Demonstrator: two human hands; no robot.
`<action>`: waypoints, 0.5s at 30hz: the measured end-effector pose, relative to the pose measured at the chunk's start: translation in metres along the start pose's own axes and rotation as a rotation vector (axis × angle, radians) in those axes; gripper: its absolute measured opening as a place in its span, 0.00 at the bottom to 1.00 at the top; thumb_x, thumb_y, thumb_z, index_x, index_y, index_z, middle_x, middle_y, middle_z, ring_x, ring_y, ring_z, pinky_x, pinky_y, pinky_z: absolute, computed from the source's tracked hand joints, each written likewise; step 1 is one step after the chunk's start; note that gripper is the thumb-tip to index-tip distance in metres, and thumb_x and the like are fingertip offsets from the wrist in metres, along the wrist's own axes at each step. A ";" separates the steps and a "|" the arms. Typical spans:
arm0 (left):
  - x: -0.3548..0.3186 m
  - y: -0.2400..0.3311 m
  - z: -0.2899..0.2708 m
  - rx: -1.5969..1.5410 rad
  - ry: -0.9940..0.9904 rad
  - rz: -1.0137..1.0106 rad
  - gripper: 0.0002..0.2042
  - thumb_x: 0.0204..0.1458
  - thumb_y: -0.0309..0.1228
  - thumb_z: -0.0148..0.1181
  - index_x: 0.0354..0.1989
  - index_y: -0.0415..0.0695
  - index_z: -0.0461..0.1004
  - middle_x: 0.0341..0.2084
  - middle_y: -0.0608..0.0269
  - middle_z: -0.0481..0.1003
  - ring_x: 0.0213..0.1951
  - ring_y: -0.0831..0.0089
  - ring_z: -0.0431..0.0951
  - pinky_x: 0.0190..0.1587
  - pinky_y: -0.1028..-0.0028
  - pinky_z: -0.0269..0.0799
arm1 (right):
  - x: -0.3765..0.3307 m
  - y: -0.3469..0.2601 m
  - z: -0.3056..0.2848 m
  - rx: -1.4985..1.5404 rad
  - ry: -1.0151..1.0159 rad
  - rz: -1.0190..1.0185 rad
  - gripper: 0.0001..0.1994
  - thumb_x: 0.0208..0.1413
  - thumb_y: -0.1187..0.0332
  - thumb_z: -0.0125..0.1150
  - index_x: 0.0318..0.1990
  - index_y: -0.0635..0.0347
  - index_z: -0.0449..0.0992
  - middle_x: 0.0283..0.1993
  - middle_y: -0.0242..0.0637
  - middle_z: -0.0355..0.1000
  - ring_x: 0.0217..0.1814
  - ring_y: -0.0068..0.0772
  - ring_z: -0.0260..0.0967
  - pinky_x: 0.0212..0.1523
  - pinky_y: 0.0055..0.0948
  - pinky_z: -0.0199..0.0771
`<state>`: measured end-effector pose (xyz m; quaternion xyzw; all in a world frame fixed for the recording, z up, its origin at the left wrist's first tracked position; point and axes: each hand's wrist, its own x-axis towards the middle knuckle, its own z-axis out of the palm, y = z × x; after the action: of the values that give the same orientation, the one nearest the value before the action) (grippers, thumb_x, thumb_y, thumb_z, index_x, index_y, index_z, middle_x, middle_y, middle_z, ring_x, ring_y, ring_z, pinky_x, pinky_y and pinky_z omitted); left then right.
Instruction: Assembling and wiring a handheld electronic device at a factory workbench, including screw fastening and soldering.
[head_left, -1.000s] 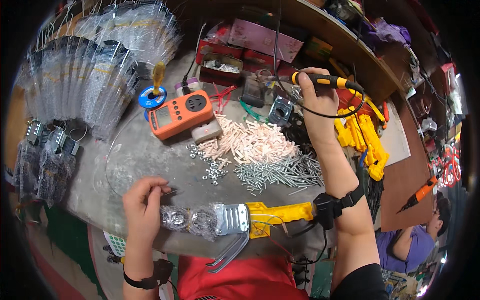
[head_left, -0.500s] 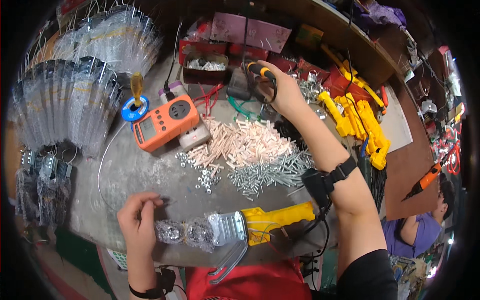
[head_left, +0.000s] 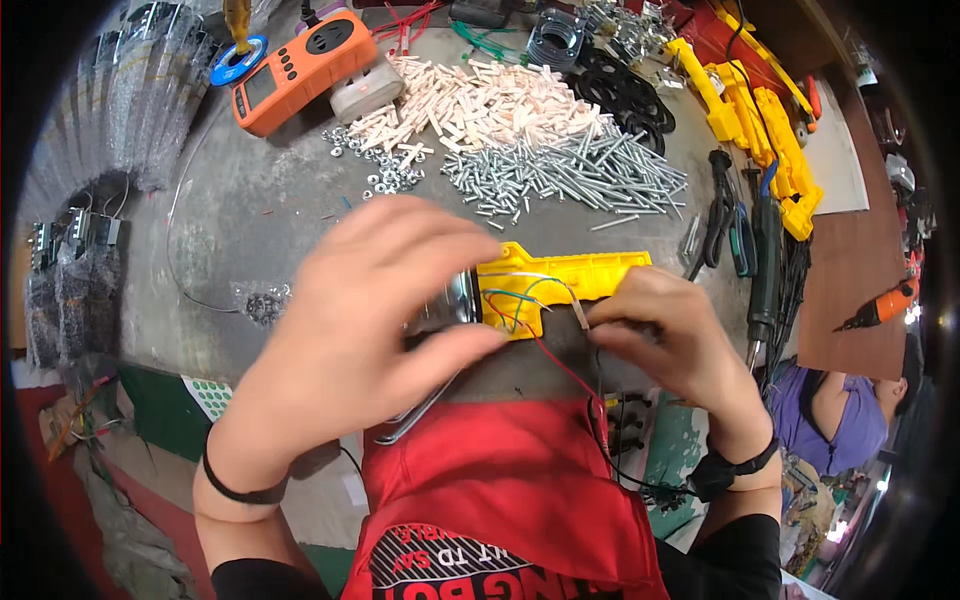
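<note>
A yellow plastic handle shell point(head_left: 575, 275) lies near the bench's front edge, with red, green and white wires in its open hollow. It joins a shiny metal housing point(head_left: 440, 312), mostly covered by my left hand point(head_left: 375, 300). That hand is blurred by motion; its thumb and fingers span the housing. My right hand point(head_left: 665, 325) is closed at the handle's right, fingertips pinching the wire end beside a small pale sleeve point(head_left: 581, 314). A red wire point(head_left: 565, 365) runs down from the shell. Bubble wrap point(head_left: 262, 302) shows past my left hand.
Behind lie piles of pale sleeves point(head_left: 470, 100), screws point(head_left: 570, 170) and nuts point(head_left: 385, 175). An orange socket meter point(head_left: 305, 70) stands back left. Right are pliers point(head_left: 718, 205), a soldering iron point(head_left: 763, 265) and yellow shells point(head_left: 770, 130). A person in purple point(head_left: 830, 420) sits beyond.
My right hand has come from the back bins to the wires, and the black-and-orange tool is out of it. My left hand has moved right over the housing. The view has tilted down.
</note>
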<state>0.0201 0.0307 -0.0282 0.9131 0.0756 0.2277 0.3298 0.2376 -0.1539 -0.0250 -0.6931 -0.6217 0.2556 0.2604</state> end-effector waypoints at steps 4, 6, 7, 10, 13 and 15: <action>0.010 0.003 0.031 0.004 -0.077 -0.001 0.16 0.44 0.28 0.69 0.43 0.40 0.77 0.37 0.55 0.79 0.41 0.58 0.77 0.45 0.65 0.72 | 0.012 -0.006 0.021 0.075 0.075 -0.138 0.04 0.51 0.74 0.66 0.30 0.62 0.75 0.28 0.36 0.69 0.29 0.32 0.68 0.30 0.28 0.66; 0.007 0.000 0.035 -0.147 -0.041 -0.107 0.10 0.47 0.25 0.66 0.39 0.40 0.79 0.32 0.56 0.79 0.36 0.61 0.77 0.41 0.67 0.73 | 0.014 -0.015 0.024 0.151 0.093 -0.088 0.05 0.53 0.74 0.65 0.30 0.62 0.74 0.27 0.34 0.69 0.28 0.26 0.67 0.30 0.24 0.65; 0.007 0.000 0.036 -0.142 -0.038 -0.111 0.10 0.47 0.25 0.66 0.39 0.40 0.79 0.32 0.56 0.79 0.36 0.61 0.77 0.41 0.67 0.73 | 0.014 -0.020 0.023 0.337 0.064 0.084 0.05 0.54 0.73 0.64 0.31 0.62 0.74 0.28 0.31 0.68 0.29 0.19 0.65 0.30 0.21 0.64; 0.006 0.003 0.039 -0.186 0.040 -0.127 0.07 0.48 0.24 0.65 0.35 0.39 0.80 0.29 0.55 0.78 0.33 0.63 0.77 0.37 0.68 0.73 | 0.009 -0.020 0.025 0.545 0.142 0.235 0.05 0.56 0.73 0.63 0.32 0.64 0.74 0.28 0.25 0.67 0.29 0.11 0.61 0.30 0.16 0.62; 0.007 0.006 0.040 -0.224 0.040 -0.202 0.07 0.47 0.24 0.64 0.35 0.39 0.79 0.28 0.56 0.78 0.32 0.62 0.76 0.36 0.68 0.71 | 0.007 -0.011 0.021 0.545 0.271 0.166 0.06 0.57 0.73 0.63 0.33 0.66 0.75 0.30 0.22 0.67 0.30 0.08 0.61 0.30 0.15 0.62; 0.004 0.004 0.041 -0.160 0.044 -0.145 0.06 0.47 0.24 0.64 0.34 0.39 0.78 0.26 0.56 0.77 0.31 0.62 0.75 0.35 0.68 0.70 | 0.007 -0.014 0.022 0.428 0.149 0.290 0.07 0.57 0.73 0.63 0.31 0.68 0.76 0.28 0.21 0.67 0.30 0.09 0.60 0.30 0.14 0.60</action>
<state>0.0428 0.0056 -0.0518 0.8707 0.1306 0.2287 0.4155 0.2135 -0.1444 -0.0320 -0.7209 -0.4269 0.3643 0.4067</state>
